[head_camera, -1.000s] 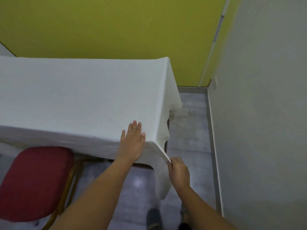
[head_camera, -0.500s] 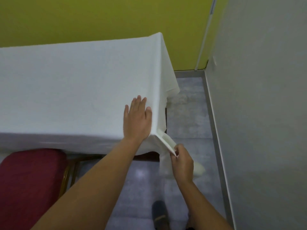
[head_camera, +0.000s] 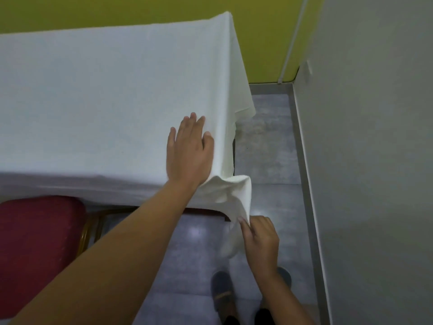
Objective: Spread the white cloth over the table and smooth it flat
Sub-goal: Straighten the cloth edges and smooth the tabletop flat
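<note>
The white cloth [head_camera: 105,95] covers the whole table top and hangs over its near and right edges. My left hand [head_camera: 188,151] lies flat on the cloth, fingers together, close to the near right corner of the table. My right hand [head_camera: 260,240] is below that corner and pinches the hanging corner of the cloth. Between the two hands the cloth bunches into loose folds [head_camera: 229,191]. A dark strip of the table's edge [head_camera: 201,210] shows under the hem.
A red padded chair [head_camera: 39,249] with a gold frame stands under the near edge at the left. A grey wall [head_camera: 375,137] runs close along the right, a yellow wall [head_camera: 140,10] behind. My feet [head_camera: 223,294] stand on the grey floor.
My left hand has slid further onto the table top. My right hand has dropped lower with the cloth corner, and the taut fold at the corner has gone slack and bunched.
</note>
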A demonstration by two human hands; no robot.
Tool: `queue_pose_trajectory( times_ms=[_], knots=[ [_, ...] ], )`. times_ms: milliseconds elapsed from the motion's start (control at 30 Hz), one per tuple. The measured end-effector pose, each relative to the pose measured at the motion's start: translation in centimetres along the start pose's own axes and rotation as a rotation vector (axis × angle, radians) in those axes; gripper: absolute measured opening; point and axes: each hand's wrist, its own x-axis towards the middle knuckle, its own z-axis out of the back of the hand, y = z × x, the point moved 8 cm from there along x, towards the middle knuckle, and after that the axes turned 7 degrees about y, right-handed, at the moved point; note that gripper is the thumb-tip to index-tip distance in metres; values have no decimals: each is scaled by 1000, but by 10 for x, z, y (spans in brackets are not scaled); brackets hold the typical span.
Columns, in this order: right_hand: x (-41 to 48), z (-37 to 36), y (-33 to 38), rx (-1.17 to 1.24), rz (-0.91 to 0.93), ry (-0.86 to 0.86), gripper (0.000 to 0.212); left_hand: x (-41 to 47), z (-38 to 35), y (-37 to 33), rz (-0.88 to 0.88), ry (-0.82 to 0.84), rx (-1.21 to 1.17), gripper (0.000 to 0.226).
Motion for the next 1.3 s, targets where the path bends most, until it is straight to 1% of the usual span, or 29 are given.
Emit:
queue_pose_trajectory(
  times_ms=[67, 167, 233, 333, 400, 467, 567, 633, 667, 733, 767, 800, 833, 867, 933, 1033, 1133, 1200, 1267, 1300],
  knots=[
    [6, 4, 11, 41, 41, -56, 20, 1, 0, 0, -1, 2, 3, 51],
    [-3, -11, -3, -40, 56, 41, 11, 1, 1, 0, -5, 11, -1, 51],
    [-17, -24, -28, -120, -16, 144, 11, 1, 0, 0, -8, 37, -1, 50],
    [-8, -36, -42, -148, -104, 251, 14, 5, -1, 0, -15, 62, 31, 51],
    [1, -39, -42, -160, -125, 273, 13, 5, -2, 0, -14, 90, 38, 51],
    [1, -38, -41, -189, -106, 272, 16, 5, -2, 0, -20, 92, 37, 52],
    [-10, -41, -55, -205, -225, 344, 12, 2, -1, 0, -24, 74, 41, 51],
    [-14, -41, -60, -183, -285, 309, 12, 2, -1, -1, -28, 53, 55, 51],
    [-13, -39, -58, -158, -285, 258, 17, 2, -2, -2, -29, 46, 71, 52],
    [-9, -29, -47, -126, -249, 129, 22, 3, -2, -1, -28, 40, 100, 52],
    [-9, -25, -44, -104, -222, 82, 19, 3, -2, 0, -27, 43, 102, 52],
    [-13, -23, -43, -97, -199, 61, 16, 3, -3, 0, -27, 45, 101, 52],
    [-18, -22, -45, -128, -187, 52, 17, 3, -3, 0, -28, 44, 99, 53],
    [-23, -24, -49, -178, -191, 75, 21, 4, -3, 1, -27, 42, 91, 53],
    [-31, -32, -61, -256, -233, 175, 26, 3, -2, 1, -21, 59, 70, 53],
    [-18, -37, -67, -286, -209, 232, 25, 2, -2, 0, -28, 69, 54, 53],
    [-11, -42, -73, -281, -255, 295, 20, 1, -3, 0, -34, 86, 55, 54],
    [-17, -45, -85, -316, -362, 356, 16, 1, -2, -1, -30, 98, 57, 54],
    [-28, -45, -97, -446, -489, 456, 5, 2, -2, 0, -25, 121, 56, 54],
    [-32, -41, -102, -490, -536, 481, 5, 2, -2, 0, -27, 143, 51, 54]
  ],
)
